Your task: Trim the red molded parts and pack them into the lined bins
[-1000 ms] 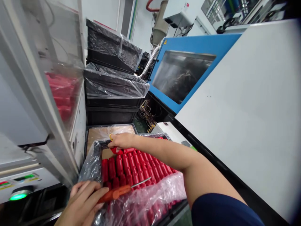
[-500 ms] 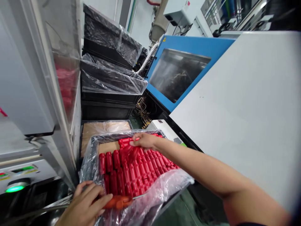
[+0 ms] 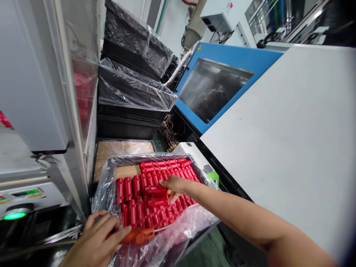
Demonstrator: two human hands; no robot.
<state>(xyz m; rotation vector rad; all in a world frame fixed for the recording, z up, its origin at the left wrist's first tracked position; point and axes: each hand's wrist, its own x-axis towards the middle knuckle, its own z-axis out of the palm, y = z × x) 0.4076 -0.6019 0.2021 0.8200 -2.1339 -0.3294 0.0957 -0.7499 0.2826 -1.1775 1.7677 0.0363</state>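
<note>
A black crate lined with clear plastic (image 3: 107, 185) holds several rows of red cylindrical parts (image 3: 155, 178). My right hand (image 3: 175, 185) reaches over the middle of the crate and its fingers close on one red part (image 3: 154, 191) lying crosswise on the rows. My left hand (image 3: 96, 241) rests at the crate's near left corner, wrapped round the orange handle of a cutter (image 3: 139, 234) whose thin metal tip points right. Bare cardboard (image 3: 126, 172) shows in the crate's far left corner.
A second crate with a cardboard sheet (image 3: 122, 148) sits behind the first. Stacked black plastic-lined crates (image 3: 130, 92) stand beyond. A grey machine with a green lit button (image 3: 13, 215) is at left; a blue and white moulding machine (image 3: 222, 85) fills the right.
My right hand has drawn back from the crate's far edge to its middle and now grips a red part lying crosswise. My left hand has stayed put with the orange cutter.
</note>
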